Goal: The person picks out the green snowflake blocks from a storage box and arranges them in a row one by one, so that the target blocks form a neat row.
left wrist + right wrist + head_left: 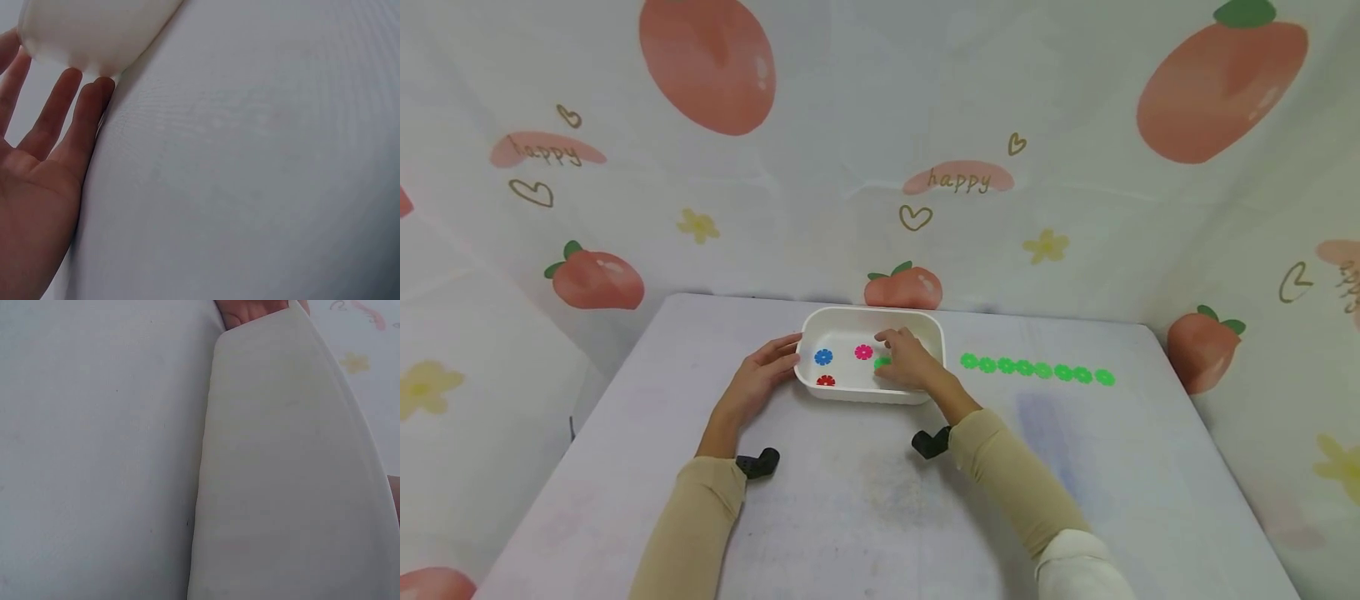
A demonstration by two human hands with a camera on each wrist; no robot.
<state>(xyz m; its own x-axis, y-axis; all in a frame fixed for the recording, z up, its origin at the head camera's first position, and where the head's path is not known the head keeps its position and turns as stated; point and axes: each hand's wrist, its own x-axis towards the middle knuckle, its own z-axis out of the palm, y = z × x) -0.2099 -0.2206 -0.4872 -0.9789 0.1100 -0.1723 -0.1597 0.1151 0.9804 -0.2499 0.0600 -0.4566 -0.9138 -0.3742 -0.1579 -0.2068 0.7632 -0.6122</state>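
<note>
A white tray (871, 315) stands mid-table and holds a blue flower piece (823, 357), a pink one (863, 352), a red one (825, 381) and a green one (882, 362). My left hand (762, 373) rests against the tray's left wall with its fingers straight; in the left wrist view the fingertips (94, 90) touch the tray (94, 31). My right hand (901, 357) reaches inside the tray, its fingers curled down around the green piece, which is partly hidden beneath them. The right wrist view shows only the tray wall (281, 475) and the table.
A row of several green flower pieces (1037, 369) lies on the table right of the tray. The table (865, 517) is pale, with walls draped in peach-print cloth (955, 179) on three sides. Black wrist cameras (758, 462) sit on both forearms.
</note>
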